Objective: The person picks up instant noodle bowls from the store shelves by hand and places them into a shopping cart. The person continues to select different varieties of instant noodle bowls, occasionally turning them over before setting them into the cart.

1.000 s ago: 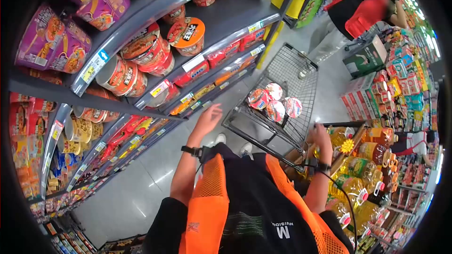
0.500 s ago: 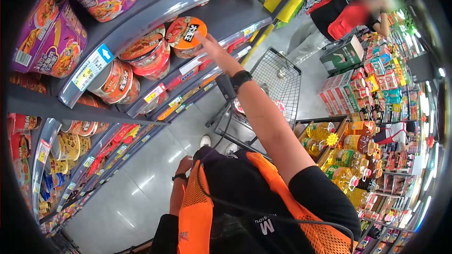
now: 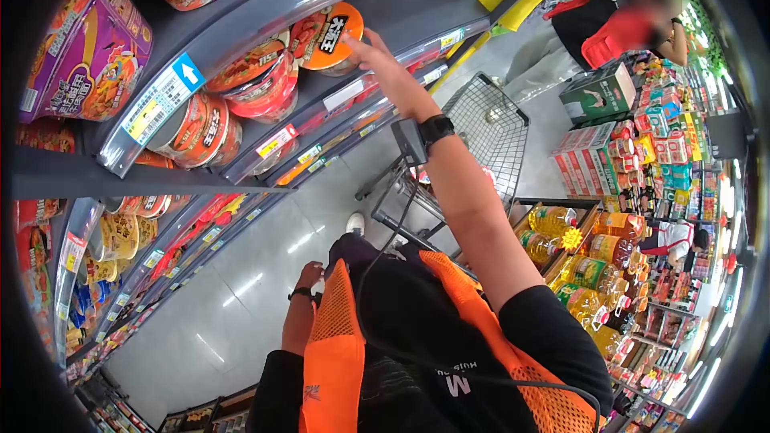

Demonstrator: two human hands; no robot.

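My right hand [image 3: 374, 51], with a black watch on the wrist, reaches to the shelf at the upper middle. Its fingers are apart and rest at the near edge of an instant noodle tub [image 3: 327, 34] with an orange and black lid. The tub's far side and some fingertips are hidden. Beside it stand more red noodle tubs [image 3: 263, 90] and, lower down, clear-sided noodle tubs [image 3: 202, 130] lying on their sides. My left hand [image 3: 310, 274] hangs low by my orange vest [image 3: 333, 337], fingers loosely spread, with no held thing that I can make out.
A wire shopping cart [image 3: 491, 124] stands beyond my right arm. Oil bottles [image 3: 589, 273] fill a display at the right. A person in a red vest [image 3: 603, 32] stands near a green box [image 3: 601, 90]. Purple noodle packs [image 3: 96, 64] occupy the left shelf.
My right hand has shifted up and slightly right, its fingers now spread at the orange-lidded tub's edge. That tub sits slightly farther from its neighbours. The camera view has shifted a little.
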